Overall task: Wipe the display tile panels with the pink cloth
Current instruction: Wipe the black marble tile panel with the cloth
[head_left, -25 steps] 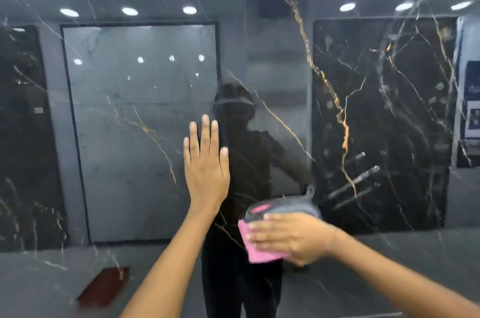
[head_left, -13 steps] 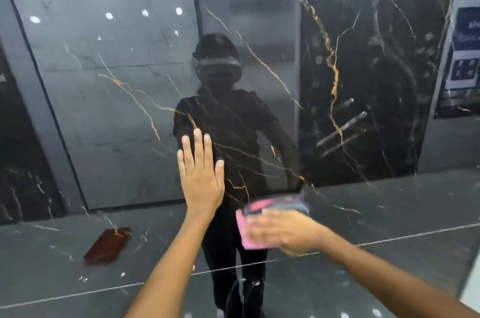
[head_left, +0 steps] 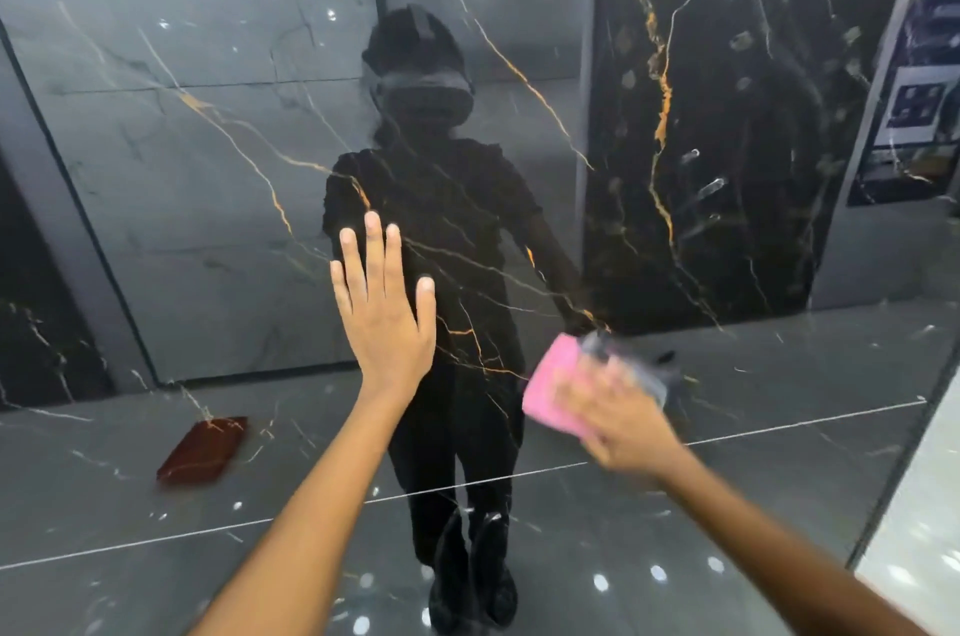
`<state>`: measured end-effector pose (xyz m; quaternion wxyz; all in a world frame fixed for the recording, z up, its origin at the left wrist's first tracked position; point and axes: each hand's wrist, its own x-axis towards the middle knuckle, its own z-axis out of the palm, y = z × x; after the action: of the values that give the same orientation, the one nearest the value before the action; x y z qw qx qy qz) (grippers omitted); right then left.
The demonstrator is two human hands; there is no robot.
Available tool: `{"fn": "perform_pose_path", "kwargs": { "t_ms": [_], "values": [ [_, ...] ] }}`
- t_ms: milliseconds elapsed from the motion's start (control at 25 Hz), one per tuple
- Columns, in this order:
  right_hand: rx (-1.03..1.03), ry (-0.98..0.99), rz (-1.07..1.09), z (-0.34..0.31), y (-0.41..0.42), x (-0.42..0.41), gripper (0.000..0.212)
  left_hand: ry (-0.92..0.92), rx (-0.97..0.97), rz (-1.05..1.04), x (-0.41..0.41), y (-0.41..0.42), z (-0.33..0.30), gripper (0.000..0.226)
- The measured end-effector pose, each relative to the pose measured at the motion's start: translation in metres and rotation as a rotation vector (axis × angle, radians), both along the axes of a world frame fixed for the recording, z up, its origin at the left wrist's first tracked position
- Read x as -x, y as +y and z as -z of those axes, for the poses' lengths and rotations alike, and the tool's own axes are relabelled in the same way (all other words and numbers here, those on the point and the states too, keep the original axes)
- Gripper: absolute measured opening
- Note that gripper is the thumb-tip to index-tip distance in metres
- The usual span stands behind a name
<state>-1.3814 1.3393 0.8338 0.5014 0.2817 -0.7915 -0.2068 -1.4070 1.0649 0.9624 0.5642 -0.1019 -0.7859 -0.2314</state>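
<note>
A glossy black tile panel with gold and white veins fills the view — its polish mirrors a person, ceiling spots, grey wall panels and a red-brown slab on the floor at lower left. The left hand lies flat against it, fingers straight. To the right, the blurred right hand presses the pink cloth to the panel — fingers spread over it.
</note>
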Motion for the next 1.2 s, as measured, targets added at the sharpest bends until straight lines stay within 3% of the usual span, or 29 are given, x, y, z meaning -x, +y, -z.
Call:
{"fn": "perform_pose_path", "kwargs": {
  "t_ms": [80, 160, 240, 320, 360, 400, 440, 560, 600, 680, 760, 880, 960, 1000, 1080, 1160, 1200],
  "values": [
    [-0.285, -0.196, 0.042, 0.057, 0.011, -0.024, 0.098, -0.040, -0.121, 0.097, -0.016, 0.019, 0.013, 0.055],
    [-0.276, -0.147, -0.025, 0.027, 0.016, -0.018, 0.094, -0.048, -0.038, 0.167, -0.022, 0.037, 0.042, 0.054],
    [0.046, 0.036, -0.084, -0.055, 0.009, -0.004, 0.086, -0.057, 0.132, 0.121, -0.012, 0.044, 0.069, 0.053],
    [0.586, 0.114, -0.103, -0.125, 0.003, 0.013, 0.075, -0.030, 0.193, 0.000, 0.004, 0.046, 0.080, 0.054],
    [0.841, 0.126, -0.073, -0.134, -0.008, 0.018, 0.071, -0.014, 0.190, -0.033, 0.009, 0.047, 0.083, 0.056],
    [0.963, 0.133, -0.011, -0.120, -0.023, 0.019, 0.070, -0.003, 0.185, -0.048, 0.012, 0.048, 0.086, 0.057],
    [0.908, 0.110, 0.037, -0.082, -0.040, 0.018, 0.071, 0.011, 0.189, -0.054, 0.012, 0.047, 0.088, 0.057],
    [0.218, -0.098, 0.084, 0.076, -0.060, -0.010, 0.078, 0.032, 0.197, -0.019, 0.012, 0.046, 0.093, 0.053],
    [0.114, -0.124, 0.112, 0.102, -0.042, -0.013, 0.079, 0.038, 0.206, -0.016, 0.012, 0.046, 0.095, 0.053],
    [0.204, -0.051, 0.117, 0.098, 0.008, -0.003, 0.076, 0.038, 0.211, -0.035, 0.013, 0.046, 0.096, 0.054],
    [0.746, 0.031, 0.054, 0.058, 0.051, 0.008, 0.072, 0.056, 0.222, -0.050, 0.014, 0.047, 0.096, 0.055],
    [1.868, 0.241, -0.006, 0.020, 0.080, 0.018, 0.075, 0.091, 0.239, -0.076, 0.019, 0.048, 0.099, 0.058],
    [2.138, 0.271, 0.051, 0.044, 0.037, 0.019, 0.078, 0.101, 0.238, -0.082, 0.021, 0.050, 0.098, 0.058],
    [2.108, 0.162, 0.035, 0.064, 0.000, 0.013, 0.079, 0.099, 0.236, -0.084, 0.021, 0.050, 0.098, 0.058],
    [1.821, -0.097, 0.030, 0.099, -0.069, -0.008, 0.078, 0.104, 0.245, -0.097, 0.021, 0.049, 0.099, 0.057],
    [1.516, -0.217, 0.010, 0.089, -0.062, -0.017, 0.077, 0.107, 0.251, -0.104, 0.021, 0.049, 0.100, 0.057],
    [1.450, -0.180, -0.023, 0.066, -0.034, -0.009, 0.075, 0.109, 0.256, -0.104, 0.021, 0.049, 0.100, 0.058]
  ]
}}
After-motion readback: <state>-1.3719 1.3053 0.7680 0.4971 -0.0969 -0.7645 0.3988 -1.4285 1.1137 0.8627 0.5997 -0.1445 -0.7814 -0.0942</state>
